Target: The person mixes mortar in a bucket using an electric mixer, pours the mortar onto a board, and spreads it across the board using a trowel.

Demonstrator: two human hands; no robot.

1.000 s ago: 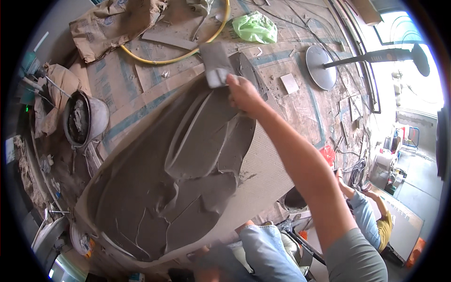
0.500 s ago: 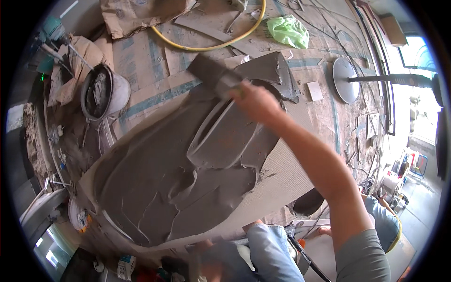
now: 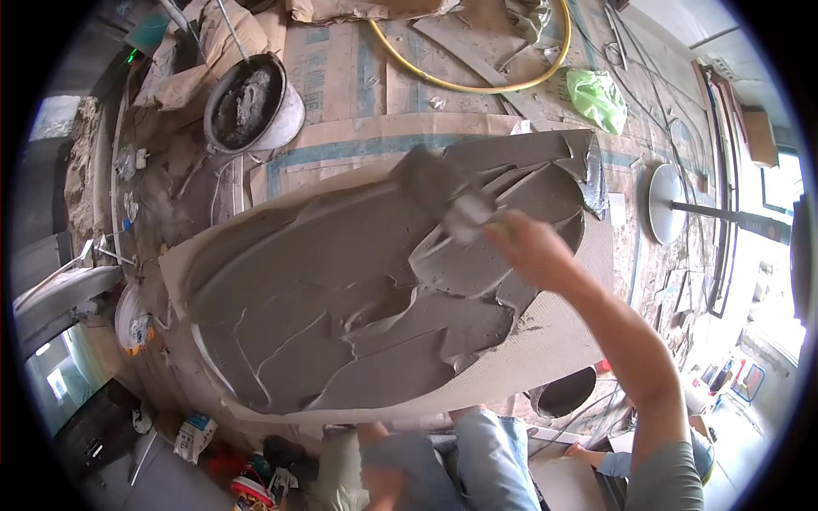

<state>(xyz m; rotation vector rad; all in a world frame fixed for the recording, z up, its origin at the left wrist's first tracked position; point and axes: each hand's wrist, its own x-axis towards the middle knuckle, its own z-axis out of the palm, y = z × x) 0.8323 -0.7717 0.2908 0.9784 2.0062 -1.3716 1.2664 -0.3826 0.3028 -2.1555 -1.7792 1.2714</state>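
Observation:
My right hand is wrapped round the handle of a flat, mortar-coated trowel, blurred by motion. The trowel is over the upper right part of a large pale slab with a fine ribbed surface. Thick grey mortar covers most of that slab, with ridges, curls and smooth swept areas. Bare slab shows along the near right edge. My left hand is low in front of me beside my jeans, too smeared to make out its fingers.
A bucket of grey mortar stands at the far left. Beyond the slab lie a yellow hose and a green plastic bag. On the right is a round disc on a pole; a dark-mouthed bucket lies near the slab's edge.
My view has shifted, so the scene sits further right and the far end lower. My right hand and the trowel have swept nearer over the mortar.

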